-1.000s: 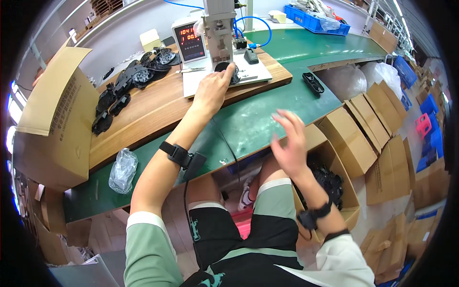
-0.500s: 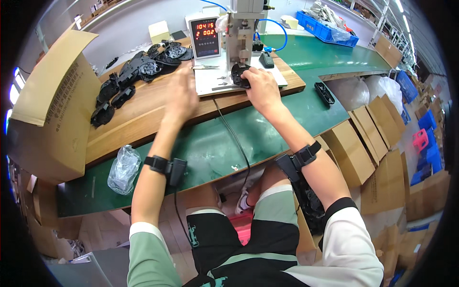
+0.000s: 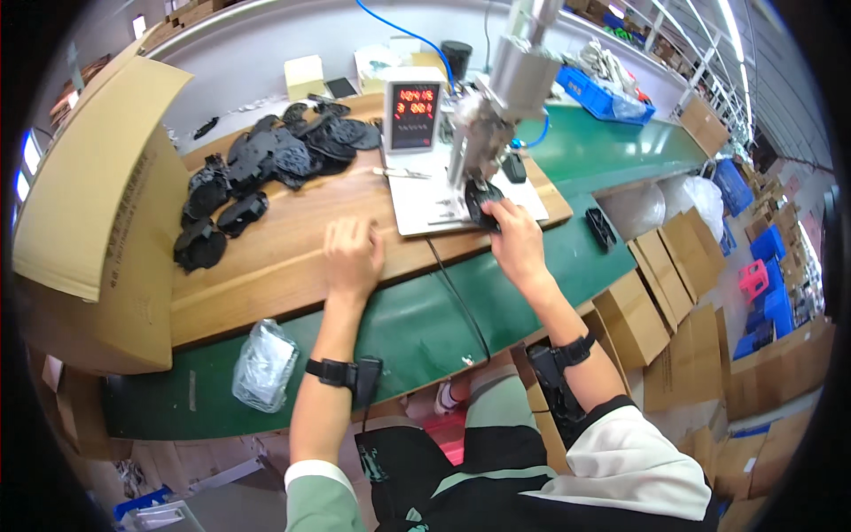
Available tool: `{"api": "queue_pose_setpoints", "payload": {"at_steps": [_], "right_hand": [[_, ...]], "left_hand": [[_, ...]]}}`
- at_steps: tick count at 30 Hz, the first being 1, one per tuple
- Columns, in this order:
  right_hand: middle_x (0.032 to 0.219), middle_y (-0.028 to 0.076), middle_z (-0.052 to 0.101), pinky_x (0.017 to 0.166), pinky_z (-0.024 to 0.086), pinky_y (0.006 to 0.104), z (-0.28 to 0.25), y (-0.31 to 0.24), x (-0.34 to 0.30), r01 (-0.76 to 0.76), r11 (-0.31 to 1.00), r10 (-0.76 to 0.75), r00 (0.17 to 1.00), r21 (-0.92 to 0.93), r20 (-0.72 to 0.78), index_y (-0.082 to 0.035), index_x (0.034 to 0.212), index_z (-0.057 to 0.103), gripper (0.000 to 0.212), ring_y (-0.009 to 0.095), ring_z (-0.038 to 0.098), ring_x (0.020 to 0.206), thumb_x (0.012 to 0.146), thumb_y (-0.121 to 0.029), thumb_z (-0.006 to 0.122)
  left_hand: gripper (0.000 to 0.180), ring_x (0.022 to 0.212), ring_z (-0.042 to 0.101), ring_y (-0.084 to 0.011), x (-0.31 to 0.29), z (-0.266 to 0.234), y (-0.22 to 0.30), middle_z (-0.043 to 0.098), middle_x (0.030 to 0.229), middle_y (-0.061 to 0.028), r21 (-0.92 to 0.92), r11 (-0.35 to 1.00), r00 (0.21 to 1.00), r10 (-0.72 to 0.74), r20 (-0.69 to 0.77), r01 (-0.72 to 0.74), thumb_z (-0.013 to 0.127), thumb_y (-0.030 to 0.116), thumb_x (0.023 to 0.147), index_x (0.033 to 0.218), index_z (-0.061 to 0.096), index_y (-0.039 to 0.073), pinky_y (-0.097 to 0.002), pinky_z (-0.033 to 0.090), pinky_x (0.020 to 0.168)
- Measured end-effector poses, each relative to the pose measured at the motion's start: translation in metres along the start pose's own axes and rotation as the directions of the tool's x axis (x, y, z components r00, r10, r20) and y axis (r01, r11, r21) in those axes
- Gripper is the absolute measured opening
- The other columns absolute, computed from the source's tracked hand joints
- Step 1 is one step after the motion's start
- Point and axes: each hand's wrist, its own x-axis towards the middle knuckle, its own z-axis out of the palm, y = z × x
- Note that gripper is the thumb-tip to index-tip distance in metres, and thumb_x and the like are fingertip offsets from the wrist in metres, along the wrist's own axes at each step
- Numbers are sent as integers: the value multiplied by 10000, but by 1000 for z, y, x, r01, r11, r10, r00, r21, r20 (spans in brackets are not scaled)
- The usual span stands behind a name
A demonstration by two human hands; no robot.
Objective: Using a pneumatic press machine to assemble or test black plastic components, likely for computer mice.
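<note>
My right hand [image 3: 517, 239] grips a round black plastic part [image 3: 481, 202] by its near right side. That part sits under the head of a metal press [image 3: 483, 133], on the press's white base plate [image 3: 417, 208]. My left hand [image 3: 353, 255] rests on the wooden board [image 3: 292, 253], left of the base plate, its fingers curled in and nothing seen in them. Tweezers [image 3: 402, 173] and a few small metal pieces lie on the plate. Farther left is a heap of black plastic parts [image 3: 284, 151].
A display box [image 3: 414, 115] with red digits stands behind the plate. An open carton [image 3: 133, 222] stands at the left edge, and a clear plastic bag [image 3: 266, 365] lies on the green table [image 3: 399, 341]. A black cable [image 3: 456, 288] crosses the front. A black tray-like part [image 3: 600, 229] lies at right.
My left hand has stopped its blurred motion and come down on the wooden board. The right hand keeps hold of the black plastic part. The whole view has shifted and tilted.
</note>
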Motion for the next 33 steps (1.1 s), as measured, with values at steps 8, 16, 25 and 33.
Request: {"api": "queue_pose_setpoints", "payload": {"at_steps": [8,16,25,33], "right_hand": [[1073,126,704,897,539,466,-1,-2,-4,-40,995,45,997,90,-57,-36,1118,698,435,372,654,1009,713,111,637],[1064,113,680,874,544,463,3,3,-4,-90,993,96,993,75,-74,-43,1109,690,404,365,634,987,726,84,672],[1072,89,659,875,564,442,4,3,1,-21,992,27,998,125,-51,-50,1093,672,357,334,633,1023,756,67,673],[1007,123,624,832,571,501,-6,16,-4,-10,991,13,1000,130,-22,-39,991,639,208,369,631,981,821,68,584]], "left_hand": [[266,990,613,-333,-3,-1,4,632,970,-143,-6,998,994,-65,83,66,694,111,824,1076,665,30,-467,479,923],[590,1311,496,-409,-7,13,13,560,1353,-242,190,954,907,-282,313,231,655,316,908,1404,539,19,-588,355,1135],[640,1443,369,-392,-3,16,0,468,1489,-237,357,919,900,-291,325,168,623,377,932,1436,501,2,-552,229,1231],[599,1445,375,-392,-8,19,17,460,1512,-194,383,905,863,-335,378,184,609,429,941,1438,548,100,-541,233,1228]]}}
